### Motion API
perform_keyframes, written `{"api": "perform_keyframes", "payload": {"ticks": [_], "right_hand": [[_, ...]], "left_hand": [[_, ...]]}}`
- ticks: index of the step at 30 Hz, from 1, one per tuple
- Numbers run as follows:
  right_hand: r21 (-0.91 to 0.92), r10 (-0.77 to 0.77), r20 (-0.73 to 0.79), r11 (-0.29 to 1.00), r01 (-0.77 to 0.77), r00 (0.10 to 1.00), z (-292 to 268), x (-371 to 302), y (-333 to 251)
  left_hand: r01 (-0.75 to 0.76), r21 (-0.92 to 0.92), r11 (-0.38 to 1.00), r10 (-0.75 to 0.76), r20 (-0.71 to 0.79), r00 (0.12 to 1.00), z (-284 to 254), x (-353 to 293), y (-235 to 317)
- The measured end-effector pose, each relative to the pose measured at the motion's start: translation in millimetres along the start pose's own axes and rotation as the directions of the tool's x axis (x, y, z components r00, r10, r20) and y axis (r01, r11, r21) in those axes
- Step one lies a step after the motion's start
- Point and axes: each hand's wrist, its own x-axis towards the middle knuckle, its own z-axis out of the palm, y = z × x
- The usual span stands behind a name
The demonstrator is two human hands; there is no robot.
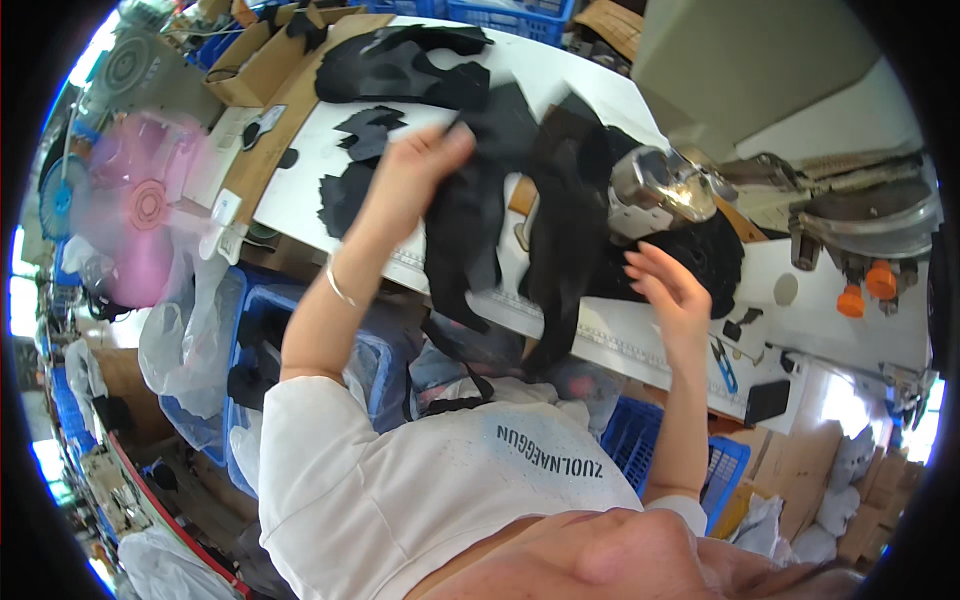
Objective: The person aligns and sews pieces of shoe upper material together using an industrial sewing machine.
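Note:
My left hand (425,165) is closed at the edge of a black fabric piece (475,190), blurred by motion. The fabric hangs over the white table (285,200) in long strips, and its lower ends pass the front edge. Beside it to the right, another dark strip (562,220) reaches down the same way. My right hand (675,290) is raised with its fingers apart, holding nothing. It is just below the shiny metal head of a sewing machine (660,190), near a pile of black fabric (705,265).
Stacked black fabric pieces (400,70) lie at the far left of the table, with smaller jagged ones (350,195) nearer. A pink fan (148,205) stands at the left. Blue snips (724,367) rest near the right front edge. Blue crates (375,370) sit below the table.

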Motion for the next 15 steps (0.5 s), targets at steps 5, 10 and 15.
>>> {"api": "perform_keyframes", "payload": {"ticks": [5, 10, 15], "right_hand": [[-0.171, -0.029, -0.091, 0.985, 0.013, 0.995, -44.1, -20.8, 1.5], [-0.187, -0.022, -0.195, 0.982, -0.015, 0.981, -52.5, -21.3, 2.1], [-0.277, -0.067, -0.135, 0.961, 0.028, 0.989, -75.7, 2.5, 11.6]], "left_hand": [[-0.415, -0.178, 0.892, 0.333, -0.361, 0.871, -101.5, 103.9, 54.1], [0.416, 0.590, 0.692, 0.343, -0.776, 0.529, -180.9, 189.7, -12.8], [0.596, 0.687, 0.416, 0.379, -0.727, 0.573, -206.1, 188.0, -17.1]]}}
